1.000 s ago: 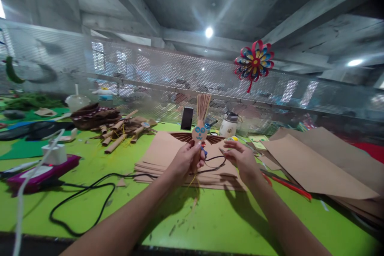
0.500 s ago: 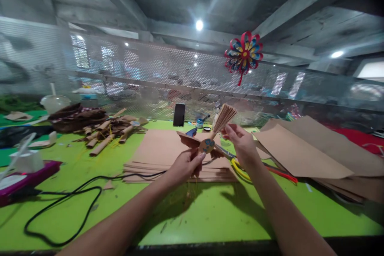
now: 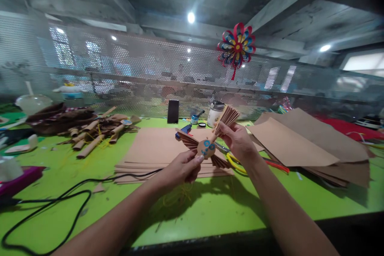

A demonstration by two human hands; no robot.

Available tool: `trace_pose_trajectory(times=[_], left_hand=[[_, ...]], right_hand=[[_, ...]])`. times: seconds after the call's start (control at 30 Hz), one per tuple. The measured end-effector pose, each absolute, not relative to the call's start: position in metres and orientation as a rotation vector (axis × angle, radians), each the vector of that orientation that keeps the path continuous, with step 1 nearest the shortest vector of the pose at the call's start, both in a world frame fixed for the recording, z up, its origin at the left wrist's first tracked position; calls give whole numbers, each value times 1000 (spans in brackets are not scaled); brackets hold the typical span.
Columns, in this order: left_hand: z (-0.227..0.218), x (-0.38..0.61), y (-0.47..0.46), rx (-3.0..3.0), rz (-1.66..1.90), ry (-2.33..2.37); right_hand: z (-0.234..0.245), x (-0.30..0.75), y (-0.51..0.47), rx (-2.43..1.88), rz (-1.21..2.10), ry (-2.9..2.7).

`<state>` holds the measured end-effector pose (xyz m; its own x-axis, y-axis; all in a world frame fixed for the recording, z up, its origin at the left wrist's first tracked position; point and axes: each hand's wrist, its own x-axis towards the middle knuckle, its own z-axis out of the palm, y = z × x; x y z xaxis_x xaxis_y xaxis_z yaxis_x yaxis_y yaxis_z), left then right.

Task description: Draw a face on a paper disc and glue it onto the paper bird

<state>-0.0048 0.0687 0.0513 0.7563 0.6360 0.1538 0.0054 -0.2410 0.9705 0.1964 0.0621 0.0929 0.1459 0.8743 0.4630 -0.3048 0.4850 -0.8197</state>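
A brown paper bird [image 3: 207, 144] with pleated wings, a fanned tail and a round face with blue eyes is held above the green table [image 3: 210, 212]. My left hand [image 3: 181, 168] pinches it just below the face. My right hand [image 3: 237, 140] grips the pleated tail fan near its base. The bird is tilted, tail pointing up and to the right. Beneath it lies a stack of brown cardboard sheets [image 3: 156, 152].
Yellow-handled scissors [image 3: 237, 164] and red sticks [image 3: 277, 166] lie right of the stack. Large brown sheets [image 3: 303, 144] are piled at right. Rolled paper tubes [image 3: 96, 132] sit at left, a black cable [image 3: 60, 204] trails across the front, and a phone [image 3: 173, 111] and jar [image 3: 215, 114] stand by the mesh screen.
The bird went from upright to tilted. My right hand left the table and took hold of the tail fan. The view has swung to the right.
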Motion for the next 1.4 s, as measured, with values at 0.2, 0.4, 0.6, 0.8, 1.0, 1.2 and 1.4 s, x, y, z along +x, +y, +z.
trace_pose_trajectory(times=[0.2,0.4,0.6,0.8,1.0,1.2,1.4], left_hand=[[50,-4,68,1695,570,491],[45,-4,71,1683,560,474],[51,-3,66,1647,565,482],[55,-3,66,1601,632,521],[51,-3,70,1563,638,512],[51,-2,74,1503,722,480],[55,-5,81,1394,902,546]], right_hand=[[92,198,64,-644,983,-1105],[90,198,65,-656,1009,-1099],[90,197,66,-662,1023,-1100],[87,195,66,-668,1052,-1145],[86,194,61,-711,1097,-1244],[90,199,58,-797,1007,-1232],[83,205,68,-867,748,-958]])
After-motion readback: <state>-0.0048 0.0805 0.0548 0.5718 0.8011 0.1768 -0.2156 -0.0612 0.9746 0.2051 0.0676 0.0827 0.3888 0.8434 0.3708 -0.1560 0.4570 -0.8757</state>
